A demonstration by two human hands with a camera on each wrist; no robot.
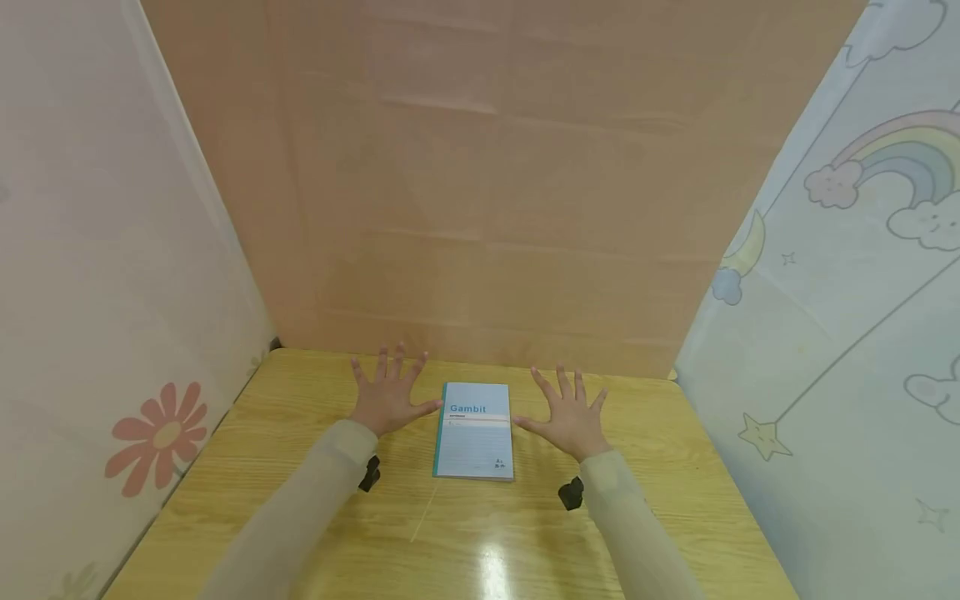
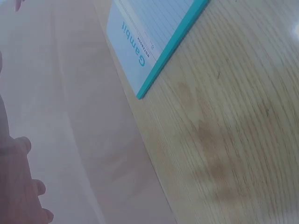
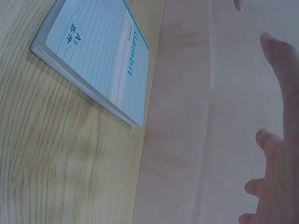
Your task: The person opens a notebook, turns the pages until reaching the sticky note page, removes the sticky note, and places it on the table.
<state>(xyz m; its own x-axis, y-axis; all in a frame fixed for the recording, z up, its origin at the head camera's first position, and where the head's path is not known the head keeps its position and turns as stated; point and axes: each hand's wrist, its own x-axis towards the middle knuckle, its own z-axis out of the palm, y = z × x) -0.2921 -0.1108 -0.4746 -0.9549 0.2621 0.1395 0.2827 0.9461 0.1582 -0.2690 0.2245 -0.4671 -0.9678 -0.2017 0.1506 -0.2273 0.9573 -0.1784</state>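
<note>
A pale blue notebook [image 1: 476, 446] with "Gambit" on its cover and a teal spine lies closed on the wooden table. My left hand [image 1: 388, 402] is spread wide to its left, thumb pointing at the spine side. On the other side my right hand [image 1: 572, 419] is spread too, its thumb close to the notebook's right edge. Both hands hold nothing. In the left wrist view the notebook [image 2: 154, 32] shows its teal spine, with the left fingers at the left border. The right wrist view shows the notebook [image 3: 98, 56] and its page edges, beside the right hand [image 3: 280, 154].
The wooden table [image 1: 480, 533] runs back to a brown covered panel [image 1: 480, 208]. A pale sheet with a red flower [image 1: 161, 437] stands on the left. On the right hangs a sheet with a rainbow [image 1: 911, 158] and clouds. Dark wrist devices [image 1: 572, 493] sit under the sleeves.
</note>
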